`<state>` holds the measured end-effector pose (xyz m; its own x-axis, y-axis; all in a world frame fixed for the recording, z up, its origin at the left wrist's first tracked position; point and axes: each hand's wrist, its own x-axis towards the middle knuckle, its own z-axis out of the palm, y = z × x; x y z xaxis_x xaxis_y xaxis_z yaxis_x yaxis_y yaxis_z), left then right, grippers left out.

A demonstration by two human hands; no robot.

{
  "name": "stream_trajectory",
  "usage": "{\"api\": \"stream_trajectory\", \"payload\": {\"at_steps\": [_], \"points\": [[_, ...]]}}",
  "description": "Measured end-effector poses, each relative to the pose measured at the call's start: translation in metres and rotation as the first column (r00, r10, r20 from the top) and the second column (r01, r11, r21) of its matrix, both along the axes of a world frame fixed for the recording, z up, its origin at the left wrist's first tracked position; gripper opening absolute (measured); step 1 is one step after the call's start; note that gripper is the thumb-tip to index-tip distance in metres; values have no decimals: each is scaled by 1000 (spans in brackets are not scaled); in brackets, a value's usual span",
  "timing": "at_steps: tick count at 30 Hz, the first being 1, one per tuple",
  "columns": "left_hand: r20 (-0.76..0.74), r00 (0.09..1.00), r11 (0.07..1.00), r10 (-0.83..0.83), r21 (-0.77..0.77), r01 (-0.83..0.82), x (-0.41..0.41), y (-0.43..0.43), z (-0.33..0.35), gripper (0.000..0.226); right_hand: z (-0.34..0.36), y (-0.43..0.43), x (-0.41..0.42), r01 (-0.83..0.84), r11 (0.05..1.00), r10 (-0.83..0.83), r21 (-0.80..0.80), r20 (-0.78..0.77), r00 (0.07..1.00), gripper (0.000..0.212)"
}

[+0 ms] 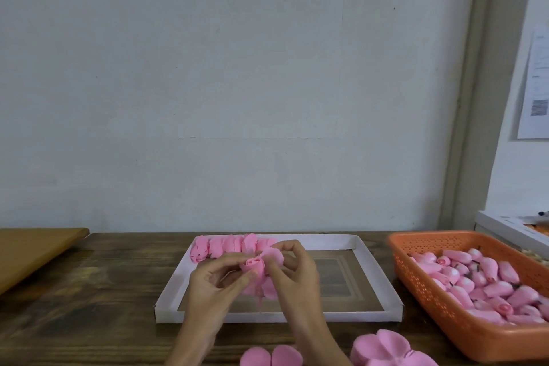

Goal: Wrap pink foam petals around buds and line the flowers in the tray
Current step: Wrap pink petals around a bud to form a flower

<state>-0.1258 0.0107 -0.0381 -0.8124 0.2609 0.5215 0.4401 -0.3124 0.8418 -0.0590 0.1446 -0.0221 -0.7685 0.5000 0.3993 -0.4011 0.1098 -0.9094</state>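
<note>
Both my hands hold one pink foam flower (258, 267) above the white tray (383, 273). My left hand (215, 279) pinches the petals at the flower's left side. My right hand (292, 270) curls its fingers round the petals on the right, with one petal (274, 254) lifted by its fingertips. A rolled bud centre shows at the flower's top. Several finished pink flowers (228, 246) lie in a row along the tray's far left edge. Loose pink foam petal pieces (381, 346) lie on the table near me.
An orange perforated basket (439, 300) full of pink buds stands at the right. More petal pieces (270, 356) lie at the bottom edge. A light wooden board (32, 252) sits at the far left. The dark wooden table meets a plain wall behind.
</note>
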Motion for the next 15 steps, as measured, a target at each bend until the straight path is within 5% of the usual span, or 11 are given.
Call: {"api": "stream_trajectory", "payload": {"at_steps": [8, 15], "points": [[-7, 1000, 1000, -27, -13, 27, -1, 1, -2, 20, -2, 5, -3, 67, 998, -67, 4, 61, 996, 13], [-40, 997, 997, -61, -52, 58, -1, 1, -1, 47, 1, 4, -1, 71, 997, -70, -12, 85, 994, 17]]}}
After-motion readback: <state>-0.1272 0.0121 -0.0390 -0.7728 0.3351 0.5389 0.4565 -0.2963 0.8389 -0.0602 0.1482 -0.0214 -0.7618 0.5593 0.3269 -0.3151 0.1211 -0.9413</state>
